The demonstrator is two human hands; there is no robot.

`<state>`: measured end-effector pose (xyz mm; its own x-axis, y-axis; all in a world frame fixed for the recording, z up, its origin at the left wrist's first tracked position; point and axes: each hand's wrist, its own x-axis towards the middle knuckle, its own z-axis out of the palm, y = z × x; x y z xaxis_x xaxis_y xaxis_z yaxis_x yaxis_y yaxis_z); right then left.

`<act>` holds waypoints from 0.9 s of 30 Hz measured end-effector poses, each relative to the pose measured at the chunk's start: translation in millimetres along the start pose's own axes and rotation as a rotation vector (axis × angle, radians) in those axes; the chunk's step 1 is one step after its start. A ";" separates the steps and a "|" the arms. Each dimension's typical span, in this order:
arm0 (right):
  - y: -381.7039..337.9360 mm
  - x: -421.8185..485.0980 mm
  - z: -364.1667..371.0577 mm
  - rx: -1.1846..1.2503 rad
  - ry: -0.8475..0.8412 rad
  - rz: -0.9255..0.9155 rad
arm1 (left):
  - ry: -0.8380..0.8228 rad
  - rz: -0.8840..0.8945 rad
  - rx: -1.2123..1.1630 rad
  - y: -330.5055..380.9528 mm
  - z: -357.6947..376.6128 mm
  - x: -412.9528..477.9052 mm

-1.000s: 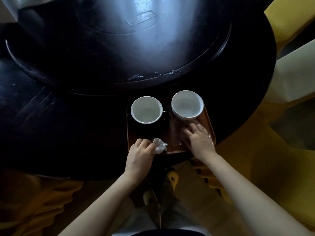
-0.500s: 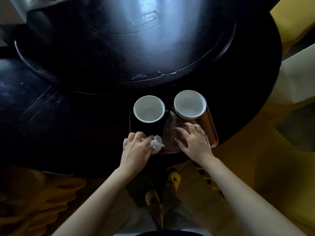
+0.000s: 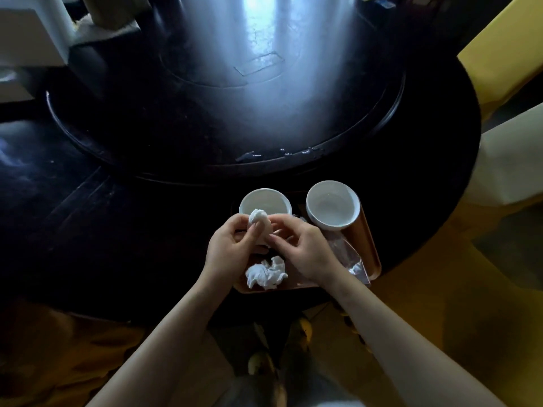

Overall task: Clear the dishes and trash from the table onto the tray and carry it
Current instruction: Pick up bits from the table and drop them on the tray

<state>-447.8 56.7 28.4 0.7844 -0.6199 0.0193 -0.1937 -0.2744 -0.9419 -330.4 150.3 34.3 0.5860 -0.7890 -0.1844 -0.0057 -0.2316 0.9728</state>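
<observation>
A copper-brown tray [image 3: 370,248] sits at the near edge of the dark round table [image 3: 88,230]. On it stand two white cups: the left cup [image 3: 264,199] and the right cup [image 3: 333,205]. A crumpled white tissue [image 3: 266,273] lies on the tray's near part, and a clear plastic wrapper [image 3: 349,255] lies at its right. Above the tray my left hand [image 3: 232,248] and my right hand [image 3: 305,249] meet, both pinching a second white tissue wad [image 3: 260,221] in front of the left cup.
A large dark lazy Susan [image 3: 223,113] fills the table's middle, with small wet spots [image 3: 282,154] at its near rim. Yellow-covered chairs [image 3: 499,69] stand at the right and below. A white box shape [image 3: 29,39] stands at the far left.
Both hands have risen from the tray and come together over it around a tissue wad. One crumpled tissue now lies free on the tray's near part. The wrapper lies uncovered at the right.
</observation>
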 end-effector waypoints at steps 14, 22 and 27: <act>5.1 133.4 -27.1 0.380 -0.026 0.249 | 0.193 0.027 0.107 14.9 -7.0 120.2; 35.1 214.5 -40.7 0.034 0.083 0.275 | 0.356 0.011 0.151 -11.4 -29.3 184.2; 47.0 249.8 -32.4 -0.427 0.216 -0.107 | 0.383 0.004 0.844 -43.6 -50.6 213.2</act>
<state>-280.1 -134.9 -0.2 0.6816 -0.6977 0.2204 -0.3781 -0.5937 -0.7103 -164.2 20.9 -40.3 0.8118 -0.5835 0.0241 -0.5083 -0.6857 0.5209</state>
